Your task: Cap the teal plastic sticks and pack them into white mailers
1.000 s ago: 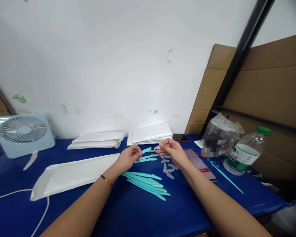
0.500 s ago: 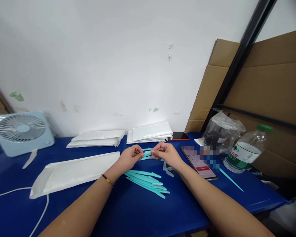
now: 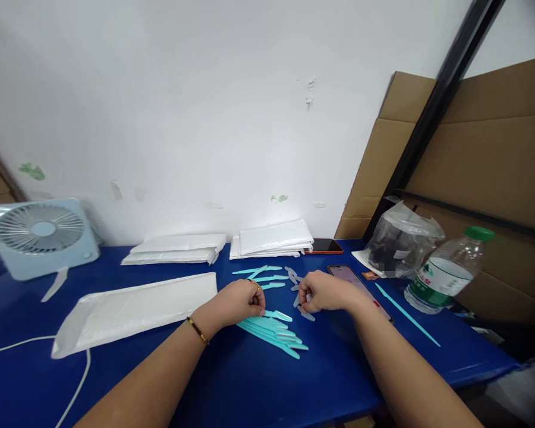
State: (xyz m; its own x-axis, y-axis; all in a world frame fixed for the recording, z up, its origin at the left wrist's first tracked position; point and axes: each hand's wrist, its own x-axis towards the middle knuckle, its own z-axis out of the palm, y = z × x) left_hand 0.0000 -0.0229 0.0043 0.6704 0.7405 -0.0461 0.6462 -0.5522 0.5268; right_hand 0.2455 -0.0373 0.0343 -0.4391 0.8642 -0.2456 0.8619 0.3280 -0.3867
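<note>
My left hand [image 3: 243, 300] pinches the handle of a teal eyebrow razor [image 3: 279, 315], its blade end pointing right. That razor is just above a fanned pile of teal eyebrow razors [image 3: 271, 337] on the blue table. Several more teal razors [image 3: 271, 278] lie beyond my left hand, partly crossing each other. My right hand [image 3: 323, 290] reaches down with curled fingers, thumb and fingertips closed at a clear plastic blade cap [image 3: 307, 314]. Other translucent caps [image 3: 291, 274] are scattered beside these fingers, some partly hidden behind them.
White padded packets [image 3: 271, 238] are stacked by the wall, and a long white packet [image 3: 138, 309] lies at left. Beyond it stands a fan [image 3: 42, 235]. At right are a phone [image 3: 345, 273], a single teal razor [image 3: 408, 315], a bagged cup [image 3: 396, 238] and a bottle [image 3: 441, 273].
My hands were together over the far razors and have separated. The left came nearer to the close pile and holds a razor there; the right moved right and down to the caps.
</note>
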